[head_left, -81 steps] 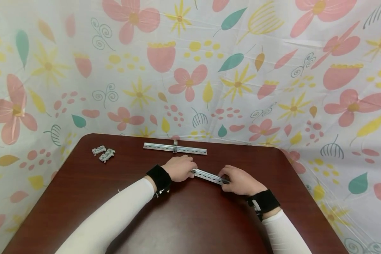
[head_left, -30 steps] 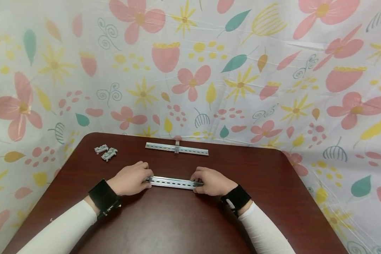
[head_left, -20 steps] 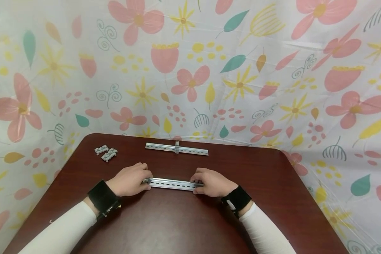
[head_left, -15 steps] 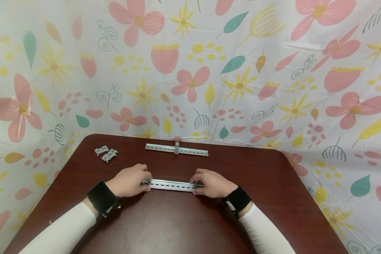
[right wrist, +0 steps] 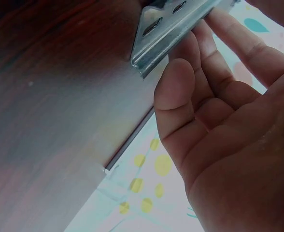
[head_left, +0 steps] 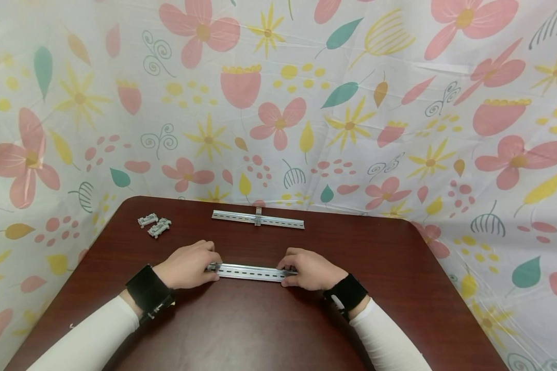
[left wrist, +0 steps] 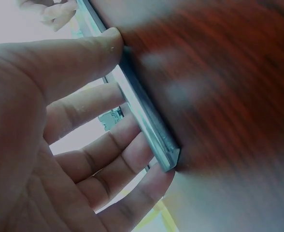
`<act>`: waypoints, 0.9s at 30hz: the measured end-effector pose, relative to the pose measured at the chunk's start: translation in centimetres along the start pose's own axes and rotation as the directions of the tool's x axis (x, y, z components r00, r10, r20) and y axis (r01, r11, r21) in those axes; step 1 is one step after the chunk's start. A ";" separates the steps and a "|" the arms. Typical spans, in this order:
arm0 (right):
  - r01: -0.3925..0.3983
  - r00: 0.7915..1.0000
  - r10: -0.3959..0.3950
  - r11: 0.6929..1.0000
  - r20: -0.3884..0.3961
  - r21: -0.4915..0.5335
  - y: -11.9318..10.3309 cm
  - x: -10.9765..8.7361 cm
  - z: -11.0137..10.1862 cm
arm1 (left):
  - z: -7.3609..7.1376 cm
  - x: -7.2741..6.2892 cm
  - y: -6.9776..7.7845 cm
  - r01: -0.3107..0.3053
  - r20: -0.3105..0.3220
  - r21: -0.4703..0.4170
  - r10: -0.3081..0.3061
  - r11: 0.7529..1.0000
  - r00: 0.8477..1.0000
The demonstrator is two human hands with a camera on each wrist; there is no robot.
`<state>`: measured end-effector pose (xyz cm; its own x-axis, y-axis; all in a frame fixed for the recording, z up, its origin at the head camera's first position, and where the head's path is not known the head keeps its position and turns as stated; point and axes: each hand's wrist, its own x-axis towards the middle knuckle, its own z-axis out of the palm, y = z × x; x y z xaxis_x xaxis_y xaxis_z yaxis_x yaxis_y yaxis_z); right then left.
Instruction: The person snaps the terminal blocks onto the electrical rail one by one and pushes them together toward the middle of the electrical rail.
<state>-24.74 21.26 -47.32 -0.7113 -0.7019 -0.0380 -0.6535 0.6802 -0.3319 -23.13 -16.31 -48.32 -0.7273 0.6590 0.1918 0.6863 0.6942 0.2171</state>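
Note:
A silver slotted DIN rail [head_left: 250, 272] lies crosswise at the middle of the table, between both hands. My left hand [head_left: 187, 267] grips its left end, thumb along the near edge and fingers at the far edge. In the left wrist view, the bare tip of the rail [left wrist: 147, 116] extends past the thumb. At the other end, my right hand [head_left: 312, 269] pinches the rail between thumb and fingers. The right wrist view shows oblong slots in the rail [right wrist: 173, 36], with fingers against its far edge; the thumb's contact is hidden there.
Near the table's back edge lies a second slotted rail [head_left: 234, 215], with a small grey block [head_left: 258, 216] across its middle. Two loose grey terminal blocks [head_left: 159, 227] sit at the back left. A flowered curtain [head_left: 278, 129] hangs behind the brown table [head_left: 306, 330].
Since the earliest frame, both hands have brought the rail leftward and turned it nearly parallel to the back rail; the left hand has shifted farther from the right. Over the last second they hold almost still.

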 end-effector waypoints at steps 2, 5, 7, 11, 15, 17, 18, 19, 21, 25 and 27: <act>0.000 1.000 0.000 1.000 -0.002 0.006 0.0 0.0 0.0 | 0.0 0.0 0.0 0.002 0.001 -0.002 -0.002 1.000 1.000; -0.006 1.000 0.006 1.000 -0.002 0.020 0.1 0.0 0.1 | -0.1 0.0 0.0 0.001 0.005 -0.002 -0.001 1.000 1.000; -0.011 1.000 0.011 0.999 -0.001 0.033 0.1 0.0 0.1 | -0.1 0.0 0.0 0.001 0.009 -0.002 -0.001 1.000 1.000; -0.018 1.000 0.018 0.998 0.003 0.055 0.1 0.0 0.0 | -0.1 0.1 -0.2 0.002 0.024 -0.018 -0.001 1.000 1.000; -0.015 1.000 0.015 0.998 0.006 0.068 0.1 0.0 0.0 | -0.3 0.0 -0.6 0.010 0.042 -0.037 -0.008 0.999 0.999; -0.018 1.000 0.018 0.998 0.010 0.066 0.1 -0.1 0.1 | -0.5 0.0 -0.9 0.012 0.041 -0.042 -0.010 0.999 0.999; -0.018 1.000 0.017 0.998 0.010 0.064 0.2 -0.1 0.1 | -0.6 0.0 -1.0 0.011 0.036 -0.042 -0.010 0.999 0.999; -0.019 1.000 0.018 0.998 0.011 0.062 0.2 -0.1 0.1 | -0.7 -0.1 -1.2 0.012 0.027 -0.042 -0.011 0.999 1.000; -0.022 1.000 0.021 0.998 0.011 0.058 0.2 -0.1 0.1 | -1.0 0.0 -1.8 0.020 -0.002 -0.042 -0.020 0.999 1.000; -0.024 1.000 0.023 0.998 0.009 0.053 0.2 -0.1 0.1 | -1.6 -0.2 -3.5 0.071 -0.090 -0.024 -0.072 0.997 0.993; -0.021 1.000 0.021 0.998 0.009 0.052 0.3 -0.1 0.2 | -2.0 -0.3 -4.5 0.110 -0.130 -0.014 -0.111 0.994 0.985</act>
<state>-24.80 21.48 -47.57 -0.7226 -0.6892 -0.0530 -0.6239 0.6833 -0.3792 -26.03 -20.27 -47.46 -0.7941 0.5345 0.2892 0.6017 0.7584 0.2505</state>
